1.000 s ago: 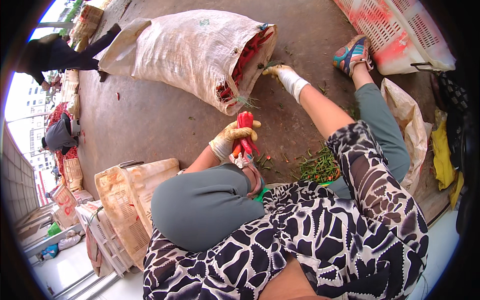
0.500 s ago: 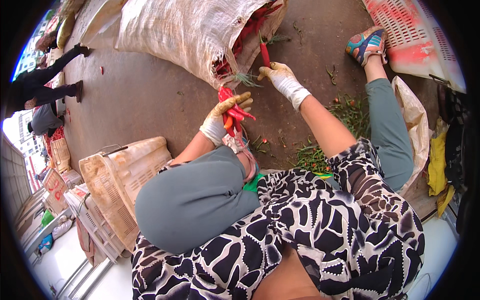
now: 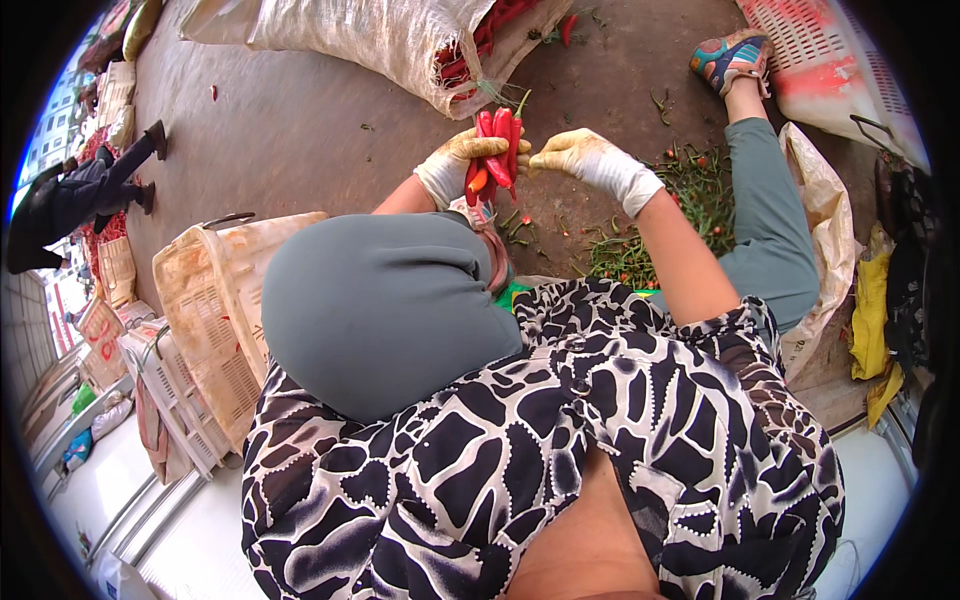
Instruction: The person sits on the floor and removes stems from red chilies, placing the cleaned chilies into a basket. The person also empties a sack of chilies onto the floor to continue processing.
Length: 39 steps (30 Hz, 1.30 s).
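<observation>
Holding red peppers [image 3: 499, 168] in the gloved left hand [image 3: 457, 163], close to a woven sack

Head view of a seated person at work, both hands in pale, soiled gloves. The left hand is closed around the bunch of red peppers, fingers wrapped across the front; the pods stand roughly upright, one has an orange part low in the bunch, and a green stalk rises at the right-hand edge. The right hand [image 3: 592, 166] is just beside the bunch, fingers bent toward the thumb; whether its grip is closed, or anything lies between the fingertips, cannot be told. Beyond the hands, the white woven sack [image 3: 365, 45] lies on its side, more red pods showing in its mouth, and a loose red pod [image 3: 568, 29] lies near that opening. Below and to the right of the right hand, green stems [image 3: 705, 195] are strewn on the brown floor [image 3: 270, 130] between the legs. A stained plastic crate [image 3: 190, 270] stands at left; a red-marked white crate [image 3: 825, 75] occupies the upper right, near a multicoloured shoe [image 3: 733, 62]. At far left, another person [image 3: 75, 210] in dark clothing is partly visible.
</observation>
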Motion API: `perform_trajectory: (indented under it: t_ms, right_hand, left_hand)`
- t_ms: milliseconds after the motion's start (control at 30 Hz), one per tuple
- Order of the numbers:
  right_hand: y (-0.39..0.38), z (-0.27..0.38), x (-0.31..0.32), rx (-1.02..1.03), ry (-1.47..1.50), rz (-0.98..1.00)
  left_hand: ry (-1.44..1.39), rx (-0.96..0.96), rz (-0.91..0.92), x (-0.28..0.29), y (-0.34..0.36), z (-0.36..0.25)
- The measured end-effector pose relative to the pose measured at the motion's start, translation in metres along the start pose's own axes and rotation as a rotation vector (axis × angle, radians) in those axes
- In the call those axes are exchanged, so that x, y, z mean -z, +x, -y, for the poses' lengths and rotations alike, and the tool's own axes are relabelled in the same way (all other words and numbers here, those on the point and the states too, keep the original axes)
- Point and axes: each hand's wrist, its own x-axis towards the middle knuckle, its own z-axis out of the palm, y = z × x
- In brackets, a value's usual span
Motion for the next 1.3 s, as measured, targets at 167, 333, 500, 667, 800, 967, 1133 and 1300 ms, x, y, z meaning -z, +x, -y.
perform_trajectory:
  t_ms: [167,333,500,667,800,967,1133,1300]
  right_hand:
    - [0.016,0.0,-0.001,0.006,0.584,-0.1]
    - [0.034,-0.004,-0.045,0.047,0.78,-0.451]
    - [0.075,-0.029,-0.013,0.077,0.359,-0.82]
    - [0.157,-0.056,0.128,0.18,-0.776,-0.854]
    - [0.221,-0.059,0.184,0.198,-1.021,-0.55]
    - [0.19,-0.088,0.162,0.182,-1.195,-0.64]
    - [0.085,-0.086,0.051,-0.201,-0.314,-0.511]
    - [0.026,-0.057,-0.067,-0.028,0.135,-0.162]
  left_hand:
    - [0.07,0.095,0.144,0.002,0.003,0.002]
    - [-0.015,0.113,0.04,0.007,0.009,0.004]
    - [0.301,0.496,0.143,0.006,0.008,0.008]
    - [-0.158,0.333,-0.113,0.015,-0.001,0.0]
    - [-0.228,0.182,0.047,0.032,-0.008,-0.005]
    - [-0.253,0.112,-0.035,0.042,-0.008,0.005]
    - [-0.056,-0.117,-0.008,0.034,0.011,0.005]
    - [0.019,-0.166,0.095,0.023,0.016,0.005]
